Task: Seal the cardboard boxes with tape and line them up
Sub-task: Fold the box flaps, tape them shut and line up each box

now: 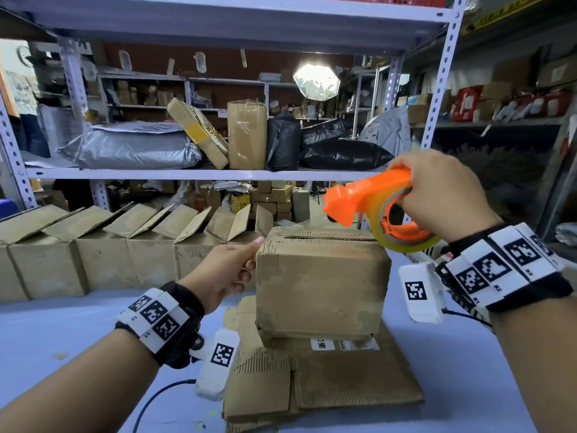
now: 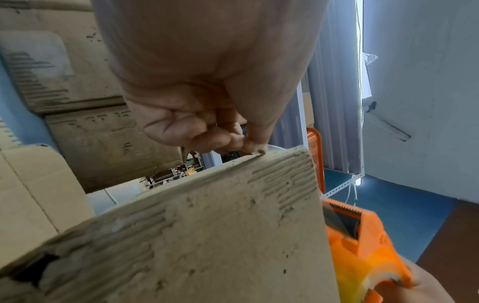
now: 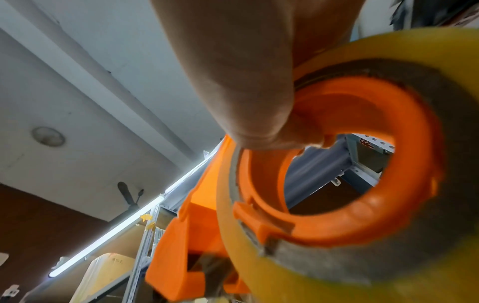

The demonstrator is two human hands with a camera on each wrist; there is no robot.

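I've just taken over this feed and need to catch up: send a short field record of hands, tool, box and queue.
left hand: pinches the top left edge of the closed box
right hand: grips the orange tape dispenser, above the box
box rests on: flattened cardboard
top seam: no tape visible
queue: open boxes in a row behind

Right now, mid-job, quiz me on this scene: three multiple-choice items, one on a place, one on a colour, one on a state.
1. The closed box stands on:
A. flattened cardboard
B. the shelf
C. the open boxes

2. The tape dispenser is:
A. blue
B. orange
C. black

3. The boxes in the back row are:
A. flaps up
B. taped
C. crushed

Answers:
1 A, flattened cardboard lies under it.
2 B, orange body in the right hand.
3 A, flaps stand open; the left hand pinches the closed box's corner.
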